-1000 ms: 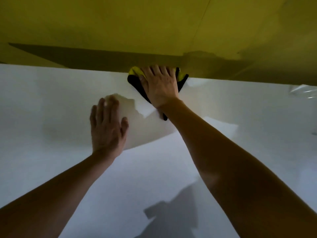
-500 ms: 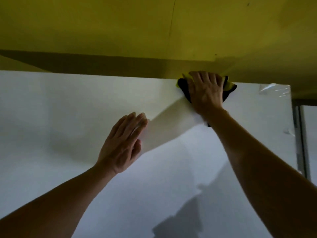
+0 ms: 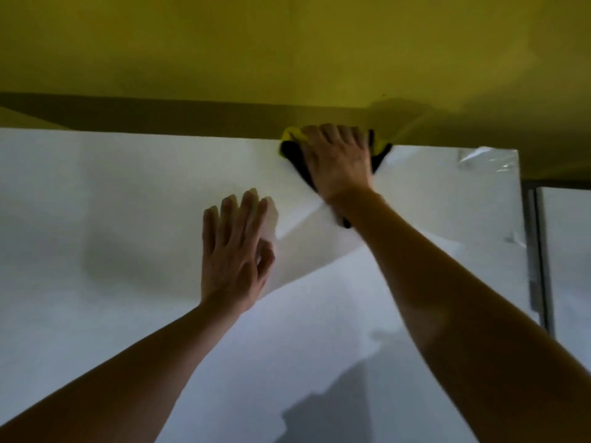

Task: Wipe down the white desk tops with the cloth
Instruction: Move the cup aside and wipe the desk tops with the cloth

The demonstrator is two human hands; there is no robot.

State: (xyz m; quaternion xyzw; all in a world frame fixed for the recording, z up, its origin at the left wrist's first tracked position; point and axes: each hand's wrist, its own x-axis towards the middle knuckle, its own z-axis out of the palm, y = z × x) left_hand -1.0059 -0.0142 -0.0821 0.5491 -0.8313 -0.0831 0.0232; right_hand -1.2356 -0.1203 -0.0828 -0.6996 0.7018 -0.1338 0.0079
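A person's right hand (image 3: 339,164) presses a yellow-and-black cloth (image 3: 288,145) against the far edge of the white surface (image 3: 96,203), upper right of centre. Its fingers lie flat on the cloth. The left hand (image 3: 233,251) rests open, lower left of the cloth.

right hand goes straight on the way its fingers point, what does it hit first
The yellow wall. The right hand presses the cloth at the far edge of the desk top, fingers aimed at the wall; it looks close, though the gap is unclear.
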